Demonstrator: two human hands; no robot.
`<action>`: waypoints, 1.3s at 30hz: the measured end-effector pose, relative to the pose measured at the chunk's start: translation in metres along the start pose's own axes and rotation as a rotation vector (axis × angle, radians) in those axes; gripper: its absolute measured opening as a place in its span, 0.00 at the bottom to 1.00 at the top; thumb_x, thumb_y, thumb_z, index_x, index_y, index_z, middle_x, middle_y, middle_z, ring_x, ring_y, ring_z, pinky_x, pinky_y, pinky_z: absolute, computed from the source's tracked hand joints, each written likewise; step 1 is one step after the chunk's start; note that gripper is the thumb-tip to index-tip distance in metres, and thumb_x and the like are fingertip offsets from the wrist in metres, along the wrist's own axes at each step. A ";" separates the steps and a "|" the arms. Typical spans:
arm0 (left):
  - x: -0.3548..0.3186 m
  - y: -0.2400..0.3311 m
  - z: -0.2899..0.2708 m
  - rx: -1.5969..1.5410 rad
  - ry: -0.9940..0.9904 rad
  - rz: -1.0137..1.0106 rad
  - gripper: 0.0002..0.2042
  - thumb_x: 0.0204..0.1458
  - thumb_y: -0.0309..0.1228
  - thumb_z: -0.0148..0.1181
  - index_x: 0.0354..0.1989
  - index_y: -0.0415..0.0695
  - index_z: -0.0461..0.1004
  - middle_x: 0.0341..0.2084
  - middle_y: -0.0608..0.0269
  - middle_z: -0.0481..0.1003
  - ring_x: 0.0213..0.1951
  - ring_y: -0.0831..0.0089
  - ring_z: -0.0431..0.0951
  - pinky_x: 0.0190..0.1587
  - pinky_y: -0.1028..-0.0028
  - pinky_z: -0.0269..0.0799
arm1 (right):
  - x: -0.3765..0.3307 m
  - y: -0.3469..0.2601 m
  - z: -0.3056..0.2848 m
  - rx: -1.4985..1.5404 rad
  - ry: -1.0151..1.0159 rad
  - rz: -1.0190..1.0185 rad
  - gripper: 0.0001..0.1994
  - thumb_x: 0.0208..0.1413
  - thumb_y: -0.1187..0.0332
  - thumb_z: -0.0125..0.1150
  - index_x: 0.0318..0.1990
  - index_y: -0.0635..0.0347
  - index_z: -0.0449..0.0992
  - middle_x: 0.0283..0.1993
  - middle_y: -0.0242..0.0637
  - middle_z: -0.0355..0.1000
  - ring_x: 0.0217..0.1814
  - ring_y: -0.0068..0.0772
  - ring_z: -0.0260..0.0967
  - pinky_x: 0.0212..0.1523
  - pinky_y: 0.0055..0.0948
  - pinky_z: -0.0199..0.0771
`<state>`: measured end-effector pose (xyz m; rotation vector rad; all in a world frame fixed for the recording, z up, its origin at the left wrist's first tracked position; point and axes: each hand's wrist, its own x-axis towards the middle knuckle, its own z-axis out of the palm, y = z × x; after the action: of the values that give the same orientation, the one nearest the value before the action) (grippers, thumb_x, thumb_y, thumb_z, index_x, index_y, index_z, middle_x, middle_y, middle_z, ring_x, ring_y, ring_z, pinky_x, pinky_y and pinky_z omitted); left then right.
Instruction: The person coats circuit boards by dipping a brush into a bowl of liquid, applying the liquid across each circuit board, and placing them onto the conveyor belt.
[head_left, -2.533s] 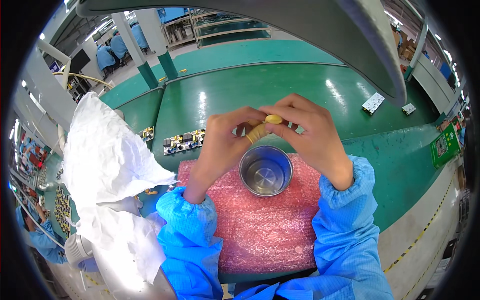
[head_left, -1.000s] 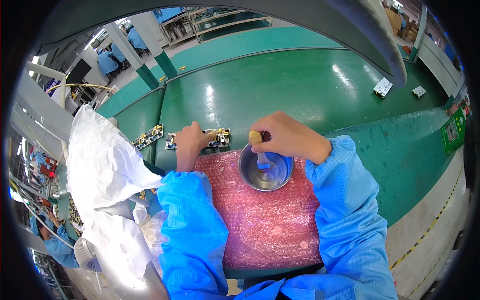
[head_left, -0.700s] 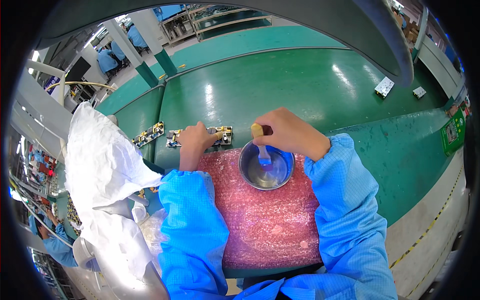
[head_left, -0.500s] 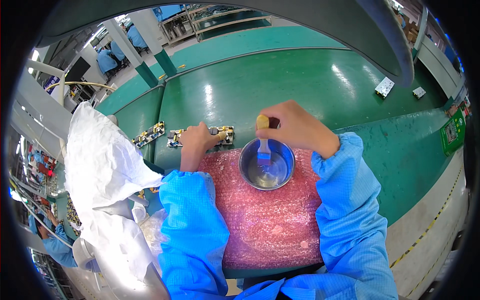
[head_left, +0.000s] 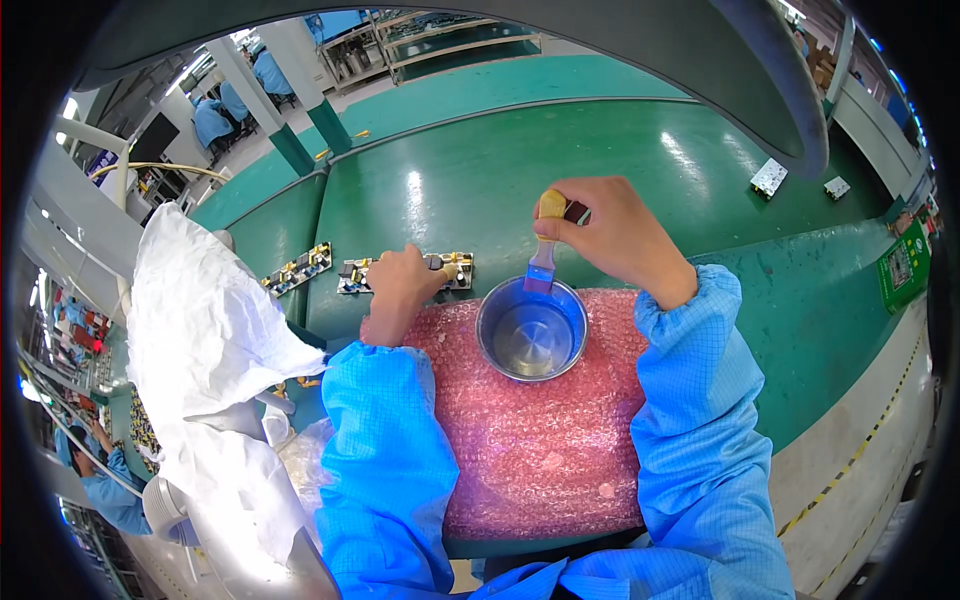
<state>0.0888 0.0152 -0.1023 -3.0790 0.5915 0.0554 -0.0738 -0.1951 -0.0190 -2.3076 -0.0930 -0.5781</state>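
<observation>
My right hand [head_left: 625,235] pinches the yellowish handle of a flat brush [head_left: 542,258]. The brush hangs upright, its bristle end at the far rim of a round metal bowl [head_left: 500,345]. A shallow clear liquid seems to lie in the bowl, which rests on a pink bubble-wrap sheet [head_left: 540,470]. Farther left, my left hand [head_left: 402,285] grips a long circuit board [head_left: 355,275] crowded with components; the palm and fingers hide its middle. A second circuit board [head_left: 300,268] lies at an angle to the left of it.
A green bench top [head_left: 520,170] extends ahead. Two small boards [head_left: 769,178] sit at its far right, and a green box [head_left: 905,265] stands at the right edge. White crumpled sheeting [head_left: 200,310] covers something at left. A dark lamp-like hood [head_left: 740,70] overhangs the top. Co-workers sit at far left.
My right hand has lifted the brush up and to the right, from inside the bowl to its far rim. The left hand and its board have shifted slightly right.
</observation>
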 end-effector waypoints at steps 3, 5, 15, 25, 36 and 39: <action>-0.001 0.004 0.001 -0.002 0.004 0.009 0.32 0.41 0.62 0.60 0.38 0.40 0.77 0.34 0.45 0.77 0.40 0.52 0.79 0.41 0.59 0.74 | 0.000 -0.002 -0.005 0.000 0.001 0.025 0.09 0.48 0.68 0.64 0.30 0.66 0.76 0.26 0.41 0.74 0.27 0.31 0.71 0.32 0.27 0.71; -0.002 0.005 0.002 -0.005 0.003 0.012 0.33 0.41 0.62 0.60 0.39 0.40 0.77 0.34 0.45 0.77 0.40 0.51 0.78 0.41 0.59 0.73 | -0.001 -0.002 -0.007 0.008 0.002 0.041 0.08 0.48 0.69 0.64 0.30 0.67 0.76 0.27 0.41 0.75 0.27 0.30 0.72 0.32 0.28 0.72; -0.001 0.009 -0.005 -0.043 0.017 0.011 0.30 0.39 0.57 0.61 0.36 0.38 0.77 0.33 0.42 0.77 0.40 0.50 0.78 0.42 0.60 0.73 | -0.004 -0.008 -0.015 0.169 0.002 0.051 0.10 0.48 0.66 0.65 0.30 0.65 0.76 0.23 0.41 0.72 0.22 0.31 0.66 0.26 0.30 0.66; 0.006 -0.011 -0.049 -0.751 0.084 0.123 0.23 0.43 0.48 0.63 0.39 0.42 0.78 0.24 0.52 0.78 0.35 0.63 0.80 0.36 0.66 0.73 | -0.002 0.014 -0.014 0.320 -0.217 -0.008 0.09 0.51 0.66 0.63 0.35 0.63 0.76 0.28 0.34 0.72 0.29 0.24 0.67 0.31 0.26 0.68; 0.014 -0.009 -0.030 -1.921 -0.399 0.242 0.31 0.55 0.56 0.45 0.58 0.45 0.59 0.47 0.47 0.71 0.49 0.52 0.75 0.50 0.63 0.70 | 0.001 0.037 -0.008 0.194 -0.116 0.095 0.12 0.47 0.67 0.65 0.37 0.66 0.77 0.32 0.42 0.76 0.34 0.35 0.74 0.36 0.30 0.72; 0.015 -0.007 -0.021 -1.880 -0.382 0.196 0.31 0.55 0.57 0.44 0.58 0.45 0.59 0.48 0.47 0.71 0.49 0.51 0.74 0.50 0.64 0.70 | -0.002 0.030 -0.011 0.190 -0.068 0.118 0.11 0.46 0.67 0.66 0.34 0.66 0.77 0.28 0.44 0.75 0.30 0.37 0.73 0.33 0.31 0.71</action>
<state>0.1062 0.0154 -0.0822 -4.0279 1.2966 2.3800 -0.0723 -0.2239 -0.0328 -2.1320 -0.0419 -0.4134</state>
